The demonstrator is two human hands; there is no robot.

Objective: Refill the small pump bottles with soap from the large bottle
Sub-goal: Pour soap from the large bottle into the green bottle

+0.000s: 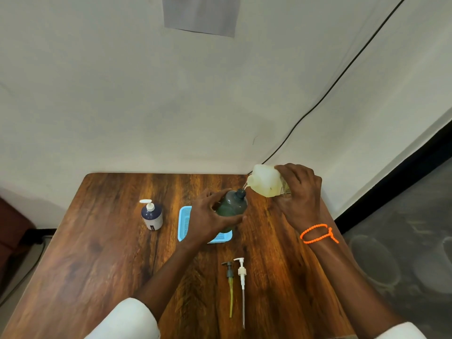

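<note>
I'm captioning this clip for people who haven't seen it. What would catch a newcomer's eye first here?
First, the pour at the table's far right: the right hand tips the large pale bottle toward the open neck of the dark green bottle, which the left hand holds tilted above a blue basket. Next, the orange beaded band on the right wrist. Two removed pumps lie side by side nearer the person.

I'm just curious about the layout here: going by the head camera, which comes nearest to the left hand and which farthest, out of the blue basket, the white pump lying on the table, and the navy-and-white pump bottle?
From the left hand:
1. Blue basket, right under the hand.
2. Navy-and-white pump bottle, standing off to the hand's left.
3. White pump, lying nearer the person, on the right.
</note>
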